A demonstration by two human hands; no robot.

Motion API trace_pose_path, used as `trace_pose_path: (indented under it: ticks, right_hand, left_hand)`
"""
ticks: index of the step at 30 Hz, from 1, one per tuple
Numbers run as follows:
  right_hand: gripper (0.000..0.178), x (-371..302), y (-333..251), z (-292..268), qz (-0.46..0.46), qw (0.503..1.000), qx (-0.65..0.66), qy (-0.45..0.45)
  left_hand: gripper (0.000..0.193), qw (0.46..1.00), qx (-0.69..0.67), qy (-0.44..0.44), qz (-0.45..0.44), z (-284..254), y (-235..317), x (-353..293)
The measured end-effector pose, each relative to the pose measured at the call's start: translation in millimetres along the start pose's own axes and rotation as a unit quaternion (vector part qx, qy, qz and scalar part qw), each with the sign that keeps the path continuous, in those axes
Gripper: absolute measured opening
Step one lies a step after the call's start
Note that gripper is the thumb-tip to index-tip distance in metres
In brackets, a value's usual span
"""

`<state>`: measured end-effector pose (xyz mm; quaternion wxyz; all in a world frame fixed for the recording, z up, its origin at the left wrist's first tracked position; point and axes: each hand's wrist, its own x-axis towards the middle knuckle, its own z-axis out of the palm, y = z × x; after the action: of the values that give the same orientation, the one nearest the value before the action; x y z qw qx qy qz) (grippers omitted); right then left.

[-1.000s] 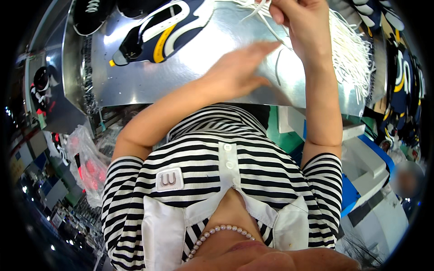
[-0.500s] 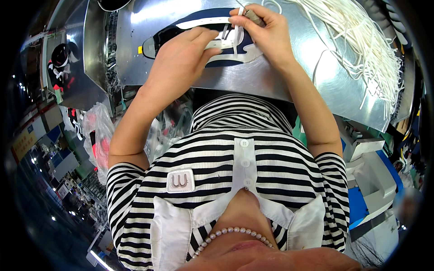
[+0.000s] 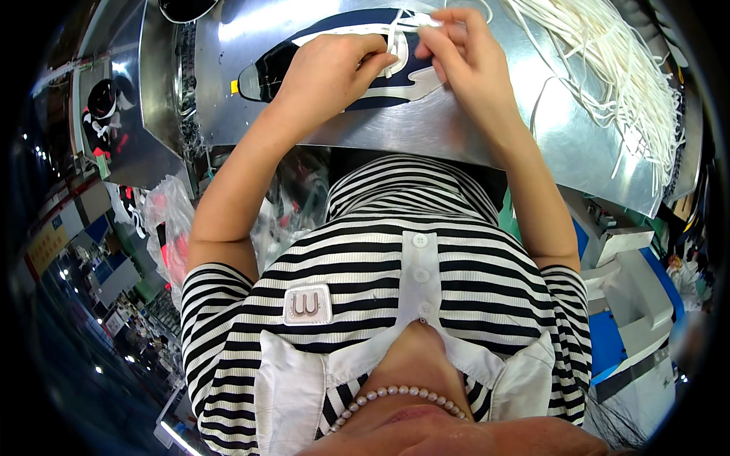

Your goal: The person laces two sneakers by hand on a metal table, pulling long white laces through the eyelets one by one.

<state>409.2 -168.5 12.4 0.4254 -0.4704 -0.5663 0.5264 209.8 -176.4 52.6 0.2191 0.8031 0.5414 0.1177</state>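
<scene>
A navy shoe upper [image 3: 357,24] with white and grey trim lies flat on the metal tabletop, its grey toe [image 3: 257,82] pointing left. My left hand [image 3: 331,74] rests over its middle, with thumb and forefinger pinched at a white shoelace beside the eyelet strip. At the heel end is my right hand [image 3: 475,68], fingers curled and slightly blurred. The white shoelace [image 3: 417,20] loops from the eyelets up to these fingers, which appear to grip it. Whether a tool is in the right palm is hidden.
A large heap of white shoelaces [image 3: 616,91] covers the right of the metal table [image 3: 426,133]. A yellow tab [image 3: 234,87] sits by the toe. A dark round container [image 3: 186,7] stands at the far left. Clear plastic bags [image 3: 171,216] hang below the table's left side.
The wooden-handled tool seen in my right hand no longer shows. My right hand has shifted slightly right, and the left fingers have closed into a pinch. The lace now loops toward the far edge.
</scene>
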Motion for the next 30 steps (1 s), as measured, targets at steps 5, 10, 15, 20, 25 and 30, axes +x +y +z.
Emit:
trace_pose_path:
  ticks: [5, 10, 15, 20, 25, 30]
  right_hand:
    - [0.017, -38.0, -0.5, -2.2, -0.012, 0.995, -0.080, -0.066]
    - [0.015, -37.6, 1.1, 2.2, -0.024, 0.990, -0.122, -0.059]
    - [0.014, -32.3, 9.5, 3.1, -0.040, 0.983, -0.165, -0.066]
    - [0.016, -29.0, 15.1, 18.0, -0.006, 0.983, -0.178, -0.049]
    - [0.017, -20.3, 10.6, 27.3, 0.076, 0.989, -0.110, -0.068]
    - [0.020, -9.2, 7.9, 29.4, 0.066, 0.987, -0.123, -0.086]
  left_hand:
    - [0.021, 0.999, 0.009, 0.032, 0.009, 5.8, -1.2, 1.0]
    - [0.021, 0.999, -0.001, 0.039, 0.014, 5.9, -3.2, 1.9]
    - [0.019, 0.999, -0.006, -0.009, -0.037, -1.3, 5.5, 2.7]
    - [0.027, 0.989, -0.124, -0.070, -0.033, -2.6, 0.0, -4.6]
    - [0.031, 0.987, -0.146, -0.060, -0.027, 5.2, -5.7, -14.3]
    - [0.030, 0.991, -0.131, -0.010, 0.018, 12.4, -12.8, -16.7]
